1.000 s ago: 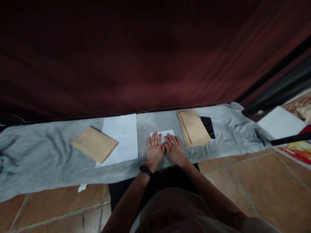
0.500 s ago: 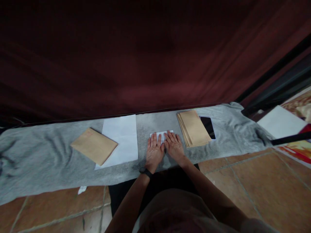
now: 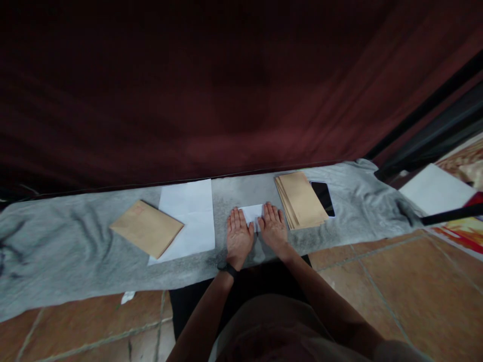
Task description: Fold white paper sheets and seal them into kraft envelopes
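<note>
A small folded piece of white paper (image 3: pixel 253 213) lies on the grey cloth in front of me. My left hand (image 3: pixel 239 235) rests flat on its left end, fingers stretched out and pointing away from me. On the right end lies my right hand (image 3: pixel 273 227), also flat with fingers extended. The paper's middle shows between the hands; its two ends are hidden under them. Just right of my right hand is a fanned stack of brown envelopes (image 3: pixel 304 198). Left of my left hand lie large white sheets of paper (image 3: pixel 192 211).
More brown envelopes (image 3: pixel 145 227) overlap the white sheets at the left. A phone (image 3: pixel 323 198) lies beside the right stack. Grey cloth (image 3: pixel 64 241) covers the long narrow surface, with a dark red curtain (image 3: pixel 226 100) behind it. A black bar (image 3: pixel 451 215) juts in at the right.
My hands have moved apart across the folded paper, the left one leftward and the right one slightly rightward. More of the paper's middle now shows.
</note>
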A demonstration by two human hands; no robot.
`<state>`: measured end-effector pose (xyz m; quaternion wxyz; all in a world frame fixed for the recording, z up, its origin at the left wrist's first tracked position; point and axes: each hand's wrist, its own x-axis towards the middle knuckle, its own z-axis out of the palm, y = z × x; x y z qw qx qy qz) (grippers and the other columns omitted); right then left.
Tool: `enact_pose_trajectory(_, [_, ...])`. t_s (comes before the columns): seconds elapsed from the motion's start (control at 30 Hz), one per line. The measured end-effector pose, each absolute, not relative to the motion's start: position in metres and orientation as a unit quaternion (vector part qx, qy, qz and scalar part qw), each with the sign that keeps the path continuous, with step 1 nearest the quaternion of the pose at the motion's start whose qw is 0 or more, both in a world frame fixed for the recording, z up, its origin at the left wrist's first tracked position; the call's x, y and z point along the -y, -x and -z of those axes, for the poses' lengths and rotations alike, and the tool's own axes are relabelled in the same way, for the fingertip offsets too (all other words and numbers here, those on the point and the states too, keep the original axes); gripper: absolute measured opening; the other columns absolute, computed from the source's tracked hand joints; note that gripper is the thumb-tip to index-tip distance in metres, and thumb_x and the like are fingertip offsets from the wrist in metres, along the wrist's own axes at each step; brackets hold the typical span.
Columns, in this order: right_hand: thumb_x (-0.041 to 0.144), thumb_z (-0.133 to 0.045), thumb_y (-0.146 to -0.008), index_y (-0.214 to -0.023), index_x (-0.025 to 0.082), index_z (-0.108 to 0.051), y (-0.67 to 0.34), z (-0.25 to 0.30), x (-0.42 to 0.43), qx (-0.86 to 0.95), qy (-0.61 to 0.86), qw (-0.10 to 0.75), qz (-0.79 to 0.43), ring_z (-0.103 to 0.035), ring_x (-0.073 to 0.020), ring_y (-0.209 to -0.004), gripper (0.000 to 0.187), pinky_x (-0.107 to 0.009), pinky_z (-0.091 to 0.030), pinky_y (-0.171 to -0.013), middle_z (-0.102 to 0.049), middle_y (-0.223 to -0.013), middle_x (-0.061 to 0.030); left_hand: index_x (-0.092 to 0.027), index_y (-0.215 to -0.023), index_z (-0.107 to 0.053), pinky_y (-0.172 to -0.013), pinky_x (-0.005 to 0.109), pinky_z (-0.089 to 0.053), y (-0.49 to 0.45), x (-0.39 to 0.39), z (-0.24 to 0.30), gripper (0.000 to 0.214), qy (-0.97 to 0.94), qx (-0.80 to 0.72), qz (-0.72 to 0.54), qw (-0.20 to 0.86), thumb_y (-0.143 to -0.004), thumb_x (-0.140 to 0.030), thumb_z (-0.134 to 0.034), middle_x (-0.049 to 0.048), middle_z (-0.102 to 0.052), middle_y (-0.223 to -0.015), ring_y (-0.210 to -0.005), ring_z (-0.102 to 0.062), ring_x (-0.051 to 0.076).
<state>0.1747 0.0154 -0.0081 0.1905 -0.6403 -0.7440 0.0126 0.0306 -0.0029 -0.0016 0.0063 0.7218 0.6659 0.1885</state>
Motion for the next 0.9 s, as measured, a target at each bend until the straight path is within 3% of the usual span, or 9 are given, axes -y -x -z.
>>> enact_pose_trajectory(0.4, [0.033,-0.034,-0.108,-0.158,0.000,-0.034,-0.187,0.015,-0.010,0.724,0.660,0.200,-0.008,-0.037,-0.0338,-0.150,0.060,-0.053,-0.028,-0.122,-0.040,-0.161,-0.0243,-0.001,-0.161,-0.021,-0.125,0.055,-0.030,-0.030,0.002,0.004,0.067,-0.721,-0.669,-0.181,0.000,-0.104,-0.032,-0.037,0.0245,-0.030,-0.165,-0.157,-0.024,0.033])
enact_pose_trajectory(0.6, [0.029,-0.034,-0.108,-0.162,0.007,-0.029,-0.184,0.002,0.000,0.757,0.624,0.192,-0.018,-0.036,-0.0298,-0.152,0.058,-0.050,-0.030,-0.123,-0.037,-0.164,-0.0174,-0.002,-0.161,-0.023,-0.126,0.055,-0.030,-0.030,0.001,0.004,0.066,-0.723,-0.668,-0.174,-0.003,-0.104,-0.032,-0.037,0.0239,-0.029,-0.166,-0.157,-0.023,0.032])
enact_pose_trajectory(0.77, [0.029,-0.036,-0.108,-0.158,0.018,-0.041,-0.171,-0.006,0.015,0.814,0.553,0.173,-0.044,-0.037,-0.0233,-0.152,0.051,-0.046,-0.029,-0.125,-0.041,-0.163,-0.0078,0.001,-0.159,-0.027,-0.126,0.054,-0.029,-0.029,0.001,0.001,0.063,-0.725,-0.670,-0.158,0.006,-0.104,-0.029,-0.036,0.0249,-0.028,-0.166,-0.157,-0.022,0.033])
enact_pose_trajectory(0.9, [0.029,-0.035,-0.109,-0.153,0.018,-0.049,-0.169,-0.006,0.021,0.821,0.544,0.162,-0.053,-0.040,-0.0225,-0.150,0.047,-0.045,-0.028,-0.126,-0.045,-0.161,-0.0068,0.001,-0.158,-0.027,-0.126,0.054,-0.029,-0.029,0.001,0.000,0.064,-0.731,-0.665,-0.152,0.008,-0.104,-0.030,-0.037,0.0260,-0.027,-0.166,-0.157,-0.021,0.033])
